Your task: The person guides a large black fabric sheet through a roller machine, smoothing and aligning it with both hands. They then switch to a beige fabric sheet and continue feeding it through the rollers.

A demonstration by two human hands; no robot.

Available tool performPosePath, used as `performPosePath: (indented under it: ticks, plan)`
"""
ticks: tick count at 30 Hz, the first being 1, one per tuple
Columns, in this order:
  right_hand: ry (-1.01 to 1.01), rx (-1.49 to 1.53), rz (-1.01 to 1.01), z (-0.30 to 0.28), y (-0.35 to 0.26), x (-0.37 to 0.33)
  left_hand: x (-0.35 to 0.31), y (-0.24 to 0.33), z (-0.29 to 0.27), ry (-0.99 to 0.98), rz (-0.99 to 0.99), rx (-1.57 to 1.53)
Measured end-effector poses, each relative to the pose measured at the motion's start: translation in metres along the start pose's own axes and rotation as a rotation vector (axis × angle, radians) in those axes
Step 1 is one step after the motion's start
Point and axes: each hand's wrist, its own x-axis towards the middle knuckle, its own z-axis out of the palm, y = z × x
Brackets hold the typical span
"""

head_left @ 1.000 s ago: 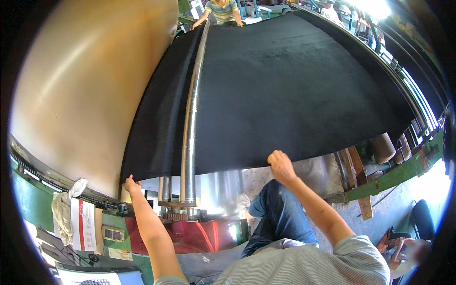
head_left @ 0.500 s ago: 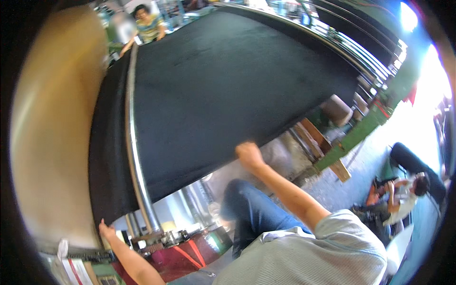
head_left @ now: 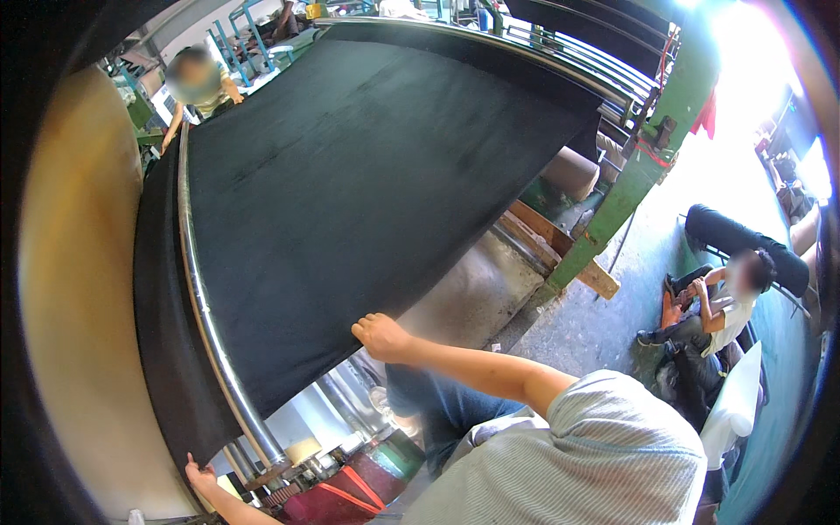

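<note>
In the head view, the only view supplied, we took the steel roller bar (head_left: 203,306) as our landmark: it ran from the far upper left down to the near lower left, and the black fabric sheet (head_left: 367,184) lay draped over it. The greater part of the sheet spread to the right of the bar and away toward the far rail (head_left: 525,52); a narrower strip hung on the bar's left, against the large tan drum (head_left: 79,289). We found the right hand (head_left: 382,337) to the right of the bar, closed on the sheet's near edge, knuckles up, the fingers tucked beneath the cloth. The left hand (head_left: 201,477) sat just below the bar's near end, at the sheet's lower left corner; it touched the cloth there, but we could not tell whether the fingers had closed on it. The sheet's near edge ran obliquely between the two hands, rising from the left hand to the right, and its long axis lay away from both hands, roughly across the bar. The left hand was the nearer to the bar. At the bar's far end a second person's hand (head_left: 166,140) met the sheet. Well to the right of the bar, a seated person (head_left: 717,306) occupied the floor beside a dark fabric roll (head_left: 744,245).
</note>
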Motion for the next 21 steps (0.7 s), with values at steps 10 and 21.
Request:
performPosePath:
  ticks: [10, 21]
  plan:
    - [-0.036, 0.094, -0.166, -0.014, 0.008, 0.002, -0.052, -0.023, 0.057, -0.21, -0.064, -0.049]
    - [0.084, -0.314, 0.3, -0.044, 0.107, 0.01, 0.025, 0.0, -0.011, -0.005, -0.038, -0.015]
